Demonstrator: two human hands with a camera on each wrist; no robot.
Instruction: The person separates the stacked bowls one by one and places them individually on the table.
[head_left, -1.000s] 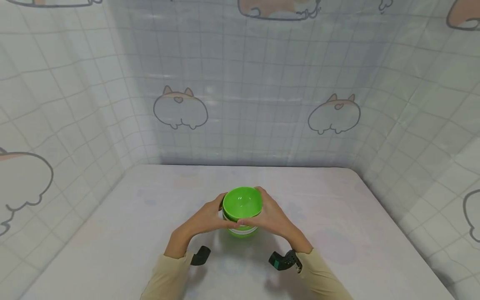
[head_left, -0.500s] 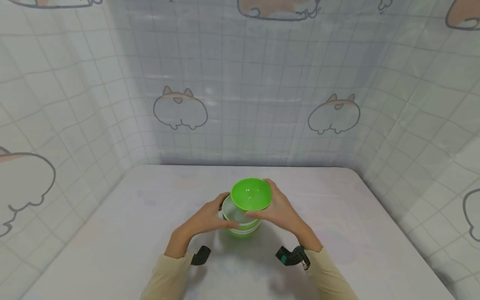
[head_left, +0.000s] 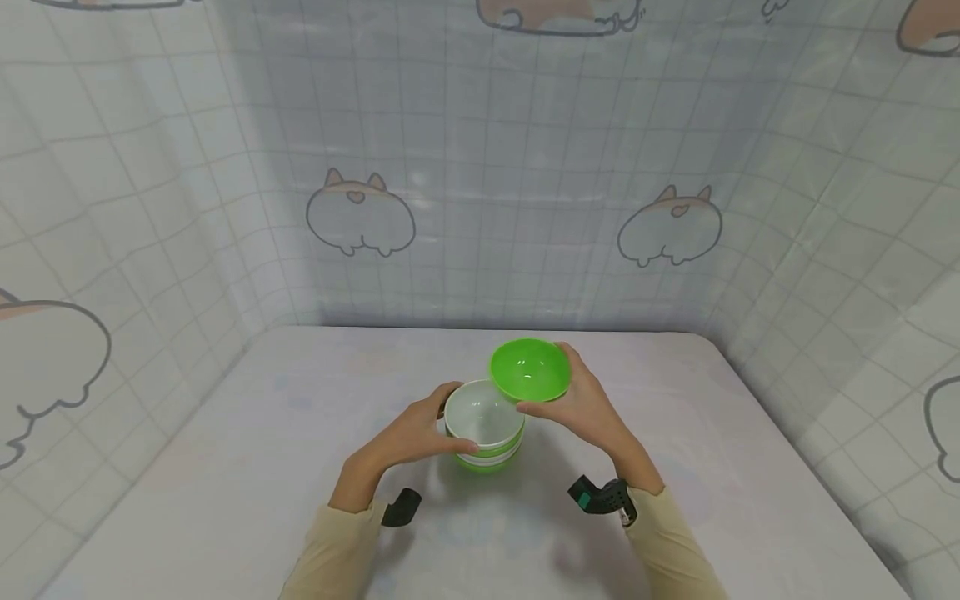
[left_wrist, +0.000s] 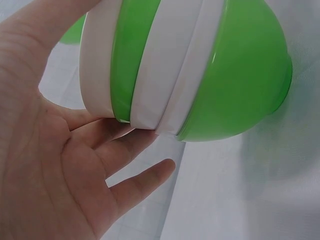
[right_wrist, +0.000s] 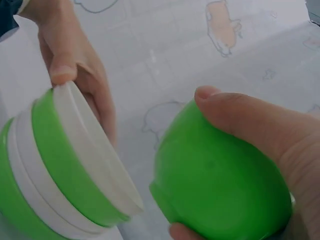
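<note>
A nested stack of white and green bowls (head_left: 483,421) stands on the table, a white bowl (head_left: 480,408) uppermost. My left hand (head_left: 415,431) holds the stack from the left, thumb at the near side of its rim and fingers round the far side. In the left wrist view, fingers (left_wrist: 125,147) reach along the banded side of the stack. Up and to the right of it, my right hand (head_left: 585,400) grips a single green bowl (head_left: 530,369), mouth upward. The right wrist view shows that green bowl (right_wrist: 220,175) apart from the stack (right_wrist: 65,170), with the thumb (right_wrist: 240,112) pressed on its side.
A pale table (head_left: 225,467) spreads around the stack. Tiled-pattern curtains with cartoon dogs (head_left: 480,167) enclose its back and sides. Dark camera mounts (head_left: 603,497) sit on both wrists.
My right hand has lifted the green bowl off the stack and carried it right and away from me, uncovering the white bowl. My left hand has stayed on the stack.
</note>
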